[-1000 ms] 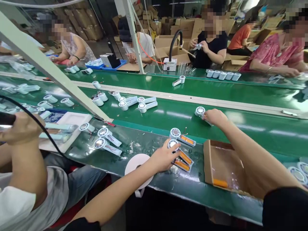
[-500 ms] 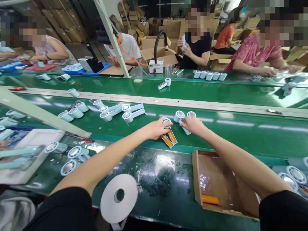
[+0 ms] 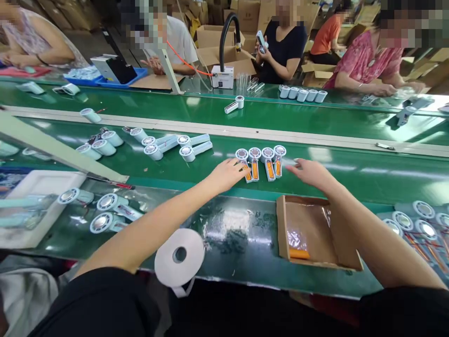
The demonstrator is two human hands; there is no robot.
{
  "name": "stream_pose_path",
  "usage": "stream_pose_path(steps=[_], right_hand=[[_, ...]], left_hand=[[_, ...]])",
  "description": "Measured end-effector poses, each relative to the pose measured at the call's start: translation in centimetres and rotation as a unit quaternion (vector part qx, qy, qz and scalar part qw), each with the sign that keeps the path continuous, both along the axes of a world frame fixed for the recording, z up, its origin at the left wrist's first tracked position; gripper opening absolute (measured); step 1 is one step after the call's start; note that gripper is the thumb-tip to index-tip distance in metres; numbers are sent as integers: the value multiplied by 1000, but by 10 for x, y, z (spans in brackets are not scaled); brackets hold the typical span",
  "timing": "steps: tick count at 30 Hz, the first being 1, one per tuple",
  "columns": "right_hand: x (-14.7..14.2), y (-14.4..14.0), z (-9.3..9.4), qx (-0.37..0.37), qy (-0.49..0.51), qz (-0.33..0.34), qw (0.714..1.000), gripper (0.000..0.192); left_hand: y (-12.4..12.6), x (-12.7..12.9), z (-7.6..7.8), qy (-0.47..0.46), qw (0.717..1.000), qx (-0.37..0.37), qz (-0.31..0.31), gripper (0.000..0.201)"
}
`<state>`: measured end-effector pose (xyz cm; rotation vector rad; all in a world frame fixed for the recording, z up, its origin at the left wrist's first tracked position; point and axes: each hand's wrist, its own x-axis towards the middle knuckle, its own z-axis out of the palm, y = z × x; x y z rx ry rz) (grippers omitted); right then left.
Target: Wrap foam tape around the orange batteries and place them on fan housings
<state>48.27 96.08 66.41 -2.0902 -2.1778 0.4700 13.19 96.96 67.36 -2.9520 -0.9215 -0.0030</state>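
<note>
Several light-blue handheld fan housings (image 3: pixel 267 154) stand in a short row on the green belt. Their round heads face up, and orange cells show in the handles, which point toward me. My left hand (image 3: pixel 228 175) is at the left end of this row, fingers stretched out and apart at the handle of the leftmost fan housing (image 3: pixel 242 155); whether they touch it I cannot tell. Just right of the row is my right hand (image 3: pixel 314 174), open and holding nothing, its fingertips a little apart from the rightmost housing (image 3: pixel 279 151).
More fan housings (image 3: pixel 187 153) lie on the belt to the left. Near me are a white tape roll (image 3: pixel 164 257) and a cardboard tray (image 3: pixel 281 227) with an orange cell (image 3: pixel 299 253). A slanted metal post (image 3: pixel 63 147) crosses the left side. Co-workers sit across the belt.
Both hands have let go of the fan housings, which now stand side by side in a row. My right hand has moved off to the right. The view has tipped downward.
</note>
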Motion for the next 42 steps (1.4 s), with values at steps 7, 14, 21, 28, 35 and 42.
stream_pose_path(steps=[7, 14, 21, 28, 35, 42], right_hand=[[14, -244, 5, -51, 325, -23, 944, 50], [-166, -292, -25, -171, 500, 20, 849, 63], [-216, -329, -28, -317, 515, 246, 758, 38], [-48, -242, 1, -9, 187, 101, 977, 31], [3, -169, -30, -128, -16, 250, 960, 20], [11, -173, -23, -39, 25, 200, 979, 15]], left_hand=[[-266, -171, -41, 8, 990, -75, 116, 75], [-289, -151, -42, -57, 981, -6, 183, 46], [-300, -110, -15, -259, 932, 101, 231, 46], [-300, -110, -41, -277, 919, 122, 254, 42], [-290, -67, -57, -209, 953, 31, 216, 52], [-278, -39, -51, -184, 965, 9, 187, 51]])
